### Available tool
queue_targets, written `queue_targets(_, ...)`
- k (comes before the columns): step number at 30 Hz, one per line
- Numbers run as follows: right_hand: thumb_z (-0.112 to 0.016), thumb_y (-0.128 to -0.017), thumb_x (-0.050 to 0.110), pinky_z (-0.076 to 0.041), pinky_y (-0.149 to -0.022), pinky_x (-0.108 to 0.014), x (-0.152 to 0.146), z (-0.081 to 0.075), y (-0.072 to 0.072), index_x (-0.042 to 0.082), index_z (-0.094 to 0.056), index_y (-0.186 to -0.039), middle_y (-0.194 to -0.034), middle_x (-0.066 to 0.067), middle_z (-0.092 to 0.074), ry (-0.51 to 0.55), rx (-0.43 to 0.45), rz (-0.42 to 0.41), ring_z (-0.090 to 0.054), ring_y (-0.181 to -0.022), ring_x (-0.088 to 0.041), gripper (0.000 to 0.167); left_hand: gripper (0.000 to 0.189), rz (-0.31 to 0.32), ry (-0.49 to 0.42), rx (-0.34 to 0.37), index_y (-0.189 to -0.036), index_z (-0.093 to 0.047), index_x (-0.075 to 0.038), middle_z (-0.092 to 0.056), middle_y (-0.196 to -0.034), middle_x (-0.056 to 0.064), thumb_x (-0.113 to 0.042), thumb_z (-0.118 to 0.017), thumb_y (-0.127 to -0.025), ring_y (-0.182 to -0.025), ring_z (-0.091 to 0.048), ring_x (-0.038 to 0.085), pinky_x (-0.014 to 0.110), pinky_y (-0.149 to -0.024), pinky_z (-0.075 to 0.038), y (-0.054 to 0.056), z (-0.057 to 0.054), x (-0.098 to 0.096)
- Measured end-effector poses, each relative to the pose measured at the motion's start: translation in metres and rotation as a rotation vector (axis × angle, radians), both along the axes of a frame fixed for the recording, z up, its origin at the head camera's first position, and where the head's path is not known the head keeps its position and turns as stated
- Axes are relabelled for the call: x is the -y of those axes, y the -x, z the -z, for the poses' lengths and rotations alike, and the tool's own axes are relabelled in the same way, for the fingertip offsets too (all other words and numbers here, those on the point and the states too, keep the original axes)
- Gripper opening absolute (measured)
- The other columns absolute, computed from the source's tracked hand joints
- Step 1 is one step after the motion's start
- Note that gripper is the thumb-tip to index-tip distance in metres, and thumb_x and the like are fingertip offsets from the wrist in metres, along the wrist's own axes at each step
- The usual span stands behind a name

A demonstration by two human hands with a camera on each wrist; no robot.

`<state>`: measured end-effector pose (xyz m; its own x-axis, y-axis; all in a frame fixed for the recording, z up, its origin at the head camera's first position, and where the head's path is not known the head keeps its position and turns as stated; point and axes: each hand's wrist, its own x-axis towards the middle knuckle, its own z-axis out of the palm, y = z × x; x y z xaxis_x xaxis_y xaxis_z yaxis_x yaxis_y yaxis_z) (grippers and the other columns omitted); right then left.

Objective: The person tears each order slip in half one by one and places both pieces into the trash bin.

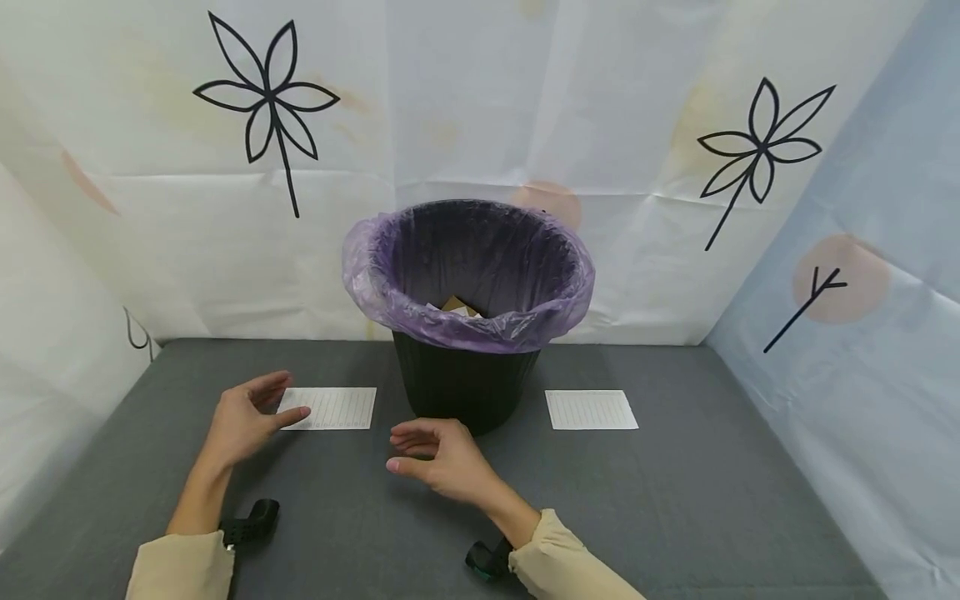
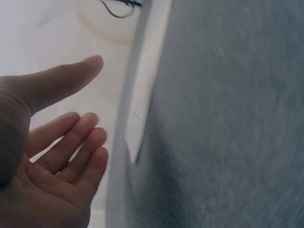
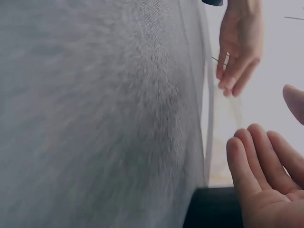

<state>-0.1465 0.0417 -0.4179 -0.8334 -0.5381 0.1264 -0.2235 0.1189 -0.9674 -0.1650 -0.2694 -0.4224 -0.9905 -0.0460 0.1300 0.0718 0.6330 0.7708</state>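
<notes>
Translucent purple plastic liner (image 1: 487, 333), round black bin (image 1: 468, 379)
Rectangular white cards (image 1: 592, 410) show thin lines; black flower outlines (image 1: 268, 97) pattern the pale fabric backdrop (image 1: 465, 100).

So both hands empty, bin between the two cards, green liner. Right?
Not quite: the liner is purple, not green; the head view shows it. Rest stands: left hand and right hand empty, bin between left card and right card.
</notes>
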Motion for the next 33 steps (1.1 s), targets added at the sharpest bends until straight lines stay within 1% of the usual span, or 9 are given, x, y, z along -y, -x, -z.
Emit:
queue_targets(1, -0.078, -0.089, 0.006, -0.053, -0.096, -0.033, 0.006, 0.0, 0.002, -0.009, -0.065, -0.124, -0.119, -0.021, -0.069, -0.019, -0.005, 0.006, -0.067, -0.111, -0.036, 0.04, 0.076, 0.009, 0.0, 0.013, -0.144, -0.046, 0.012, -0.054, -0.138, 0.034, -0.021, -0.084, -0.086, -0.128, -0.05, 0.052, 0.055, -0.098, -0.047, 0.002, 0.002, 0.003)
queue_targets(4, -0.08, -0.089, 0.008, -0.052, -0.098, -0.03, 0.022, 0.001, 0.007, -0.007, -0.065, -0.126, -0.121, -0.016, -0.07, -0.076, -0.031, 0.026, -0.066, -0.113, -0.029, 0.043, 0.085, 0.037, 0.003, 0.038, -0.147, -0.039, 0.014, -0.049, -0.141, 0.036, -0.019, -0.086, -0.084, -0.132, -0.044, 0.054, 0.062, -0.102, -0.041, 0.009, 0.006, 0.009)
queue_targets(9, -0.081, -0.088, 0.012, -0.049, -0.098, -0.023, 0.044, 0.004, 0.018, -0.004, -0.063, -0.132, -0.128, -0.011, -0.068, -0.166, -0.077, 0.06, -0.065, -0.117, -0.019, 0.05, 0.091, 0.087, 0.067, 0.037, -0.144, -0.041, 0.017, -0.05, -0.139, 0.037, -0.017, -0.091, -0.076, -0.131, -0.045, 0.055, 0.065, -0.103, -0.038, 0.015, 0.012, 0.018)
queue_targets(13, -0.082, -0.088, 0.016, -0.048, -0.1, -0.025, 0.059, 0.004, 0.026, -0.001, -0.059, -0.137, -0.133, -0.009, -0.065, -0.253, -0.114, 0.113, -0.063, -0.121, -0.019, 0.057, 0.094, 0.137, 0.107, 0.049, -0.143, -0.041, 0.018, -0.049, -0.14, 0.038, -0.018, -0.093, -0.074, -0.131, -0.042, 0.056, 0.067, -0.104, -0.034, 0.018, 0.012, 0.023)
queue_targets(16, -0.084, -0.086, 0.019, -0.048, -0.1, -0.025, 0.069, 0.004, 0.032, 0.0, -0.058, -0.139, -0.132, -0.007, -0.064, -0.316, -0.15, 0.145, -0.062, -0.12, -0.019, 0.062, 0.094, 0.163, 0.128, 0.061, -0.143, -0.041, 0.018, -0.048, -0.141, 0.038, -0.017, -0.093, -0.073, -0.132, -0.04, 0.056, 0.068, -0.105, -0.032, 0.019, 0.013, 0.024)
queue_targets(21, -0.086, -0.084, 0.023, -0.044, -0.105, -0.028, 0.082, 0.007, 0.039, 0.003, -0.053, -0.145, -0.137, -0.005, -0.058, -0.417, -0.19, 0.185, -0.055, -0.125, -0.017, 0.073, 0.089, 0.18, 0.159, 0.074, -0.143, -0.043, 0.016, -0.048, -0.141, 0.037, -0.013, -0.091, -0.074, -0.133, -0.04, 0.055, 0.068, -0.105, -0.032, 0.021, 0.014, 0.026)
queue_targets(25, -0.086, -0.084, 0.023, -0.04, -0.111, -0.034, 0.09, 0.009, 0.044, 0.005, -0.046, -0.151, -0.147, -0.007, -0.051, -0.465, -0.178, 0.222, -0.049, -0.134, -0.02, 0.081, 0.086, 0.186, 0.161, 0.076, -0.141, -0.047, 0.015, -0.05, -0.14, 0.036, -0.015, -0.092, -0.074, -0.131, -0.042, 0.055, 0.068, -0.104, -0.033, 0.022, 0.013, 0.027)
queue_targets(28, -0.086, -0.084, 0.023, -0.038, -0.113, -0.035, 0.094, 0.009, 0.048, 0.005, -0.044, -0.152, -0.151, -0.009, -0.048, -0.503, -0.166, 0.239, -0.046, -0.138, -0.023, 0.083, 0.084, 0.188, 0.162, 0.074, -0.139, -0.05, 0.015, -0.052, -0.138, 0.035, -0.015, -0.092, -0.073, -0.13, -0.044, 0.053, 0.067, -0.104, -0.034, 0.023, 0.013, 0.028)
queue_targets(33, -0.089, -0.081, 0.023, -0.037, -0.113, -0.033, 0.099, 0.013, 0.055, 0.002, -0.044, -0.151, -0.151, -0.012, -0.048, -0.57, -0.179, 0.25, -0.046, -0.139, -0.025, 0.085, 0.08, 0.19, 0.169, 0.072, -0.136, -0.052, 0.015, -0.055, -0.136, 0.035, -0.014, -0.092, -0.073, -0.128, -0.047, 0.052, 0.066, -0.103, -0.035, 0.025, 0.013, 0.029)
